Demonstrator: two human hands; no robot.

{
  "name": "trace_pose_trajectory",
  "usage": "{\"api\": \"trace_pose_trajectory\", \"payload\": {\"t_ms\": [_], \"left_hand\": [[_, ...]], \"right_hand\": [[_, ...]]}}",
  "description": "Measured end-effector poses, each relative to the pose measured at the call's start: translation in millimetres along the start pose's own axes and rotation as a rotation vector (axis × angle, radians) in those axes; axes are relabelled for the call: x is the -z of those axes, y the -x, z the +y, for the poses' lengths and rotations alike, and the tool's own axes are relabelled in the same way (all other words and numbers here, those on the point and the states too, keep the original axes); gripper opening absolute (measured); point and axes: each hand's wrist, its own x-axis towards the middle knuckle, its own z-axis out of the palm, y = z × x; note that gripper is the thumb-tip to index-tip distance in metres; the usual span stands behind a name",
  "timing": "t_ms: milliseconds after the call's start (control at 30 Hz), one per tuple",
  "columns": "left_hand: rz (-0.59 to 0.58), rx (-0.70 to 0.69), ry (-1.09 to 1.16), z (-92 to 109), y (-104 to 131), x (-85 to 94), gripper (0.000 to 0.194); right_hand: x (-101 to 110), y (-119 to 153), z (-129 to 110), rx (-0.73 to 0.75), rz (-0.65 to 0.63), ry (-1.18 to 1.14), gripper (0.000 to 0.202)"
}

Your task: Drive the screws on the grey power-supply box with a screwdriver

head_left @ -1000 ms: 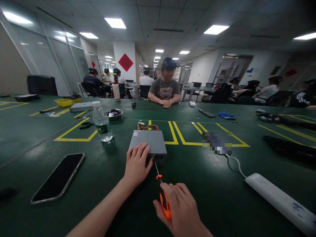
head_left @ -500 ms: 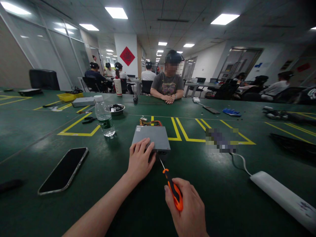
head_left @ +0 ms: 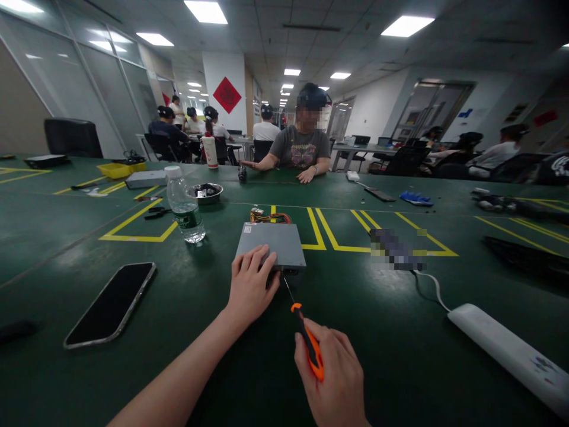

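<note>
- Right hand (head_left: 333,370): closed round the screwdriver (head_left: 313,350), thumb along one side of the grip, fingers curled over the other
- Screwdriver: bulging grip in black and bright orange, thin straight metal shaft slanting up and away from the right hand to the near face of the box (head_left: 278,240); too small to tell whether the tip is seated in anything
- Left hand (head_left: 252,281): palm down, half open, fingers slightly bent and laid on the near left part of the box's top, thumb low by its near face, close to the shaft; it steadies rather than clenches
- Phone (head_left: 111,305): flat slab, glossy black screen, pale clear rim, well to the left of the left hand
- Power strip (head_left: 502,344): long, smooth, white, rounded at the end, to the right of the right hand, with a white cable (head_left: 438,290)
- Box: smooth grey metal, flat and square-edged, small pale label at its far left corner, lying on the counter under the left hand and ahead of the right
- Counter (head_left: 249,385): dark green, dull sheen, marked with yellow tape (head_left: 136,239)
- Bottle (head_left: 184,210): clear ridged plastic, green label, white cap, upright left of the box
- Wires (head_left: 280,218): thin, multicoloured, bunched behind the box
- Bowl (head_left: 208,193): round, shiny metal, dark bits inside, beyond the bottle
- Person (head_left: 297,142): grey printed shirt, seated across the counter
</note>
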Motion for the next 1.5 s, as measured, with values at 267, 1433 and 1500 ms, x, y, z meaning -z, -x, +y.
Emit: {"api": "trace_pose_trajectory", "payload": {"t_ms": [267,1433,1500], "left_hand": [[0.01,0.002,0.009,0,0,-1.3,0.031],[-0.049,-0.007,-0.047,0,-1,-0.7,0.032],[-0.054,-0.004,-0.049,0,-1,-1.3,0.032]], "right_hand": [[-6,3,-7,0.047,-0.055,0.053,0.019],[16,1,29,0.053,0.013,-0.06,0.012],[17,0,29,0.059,0.011,-0.059,0.012]]}}
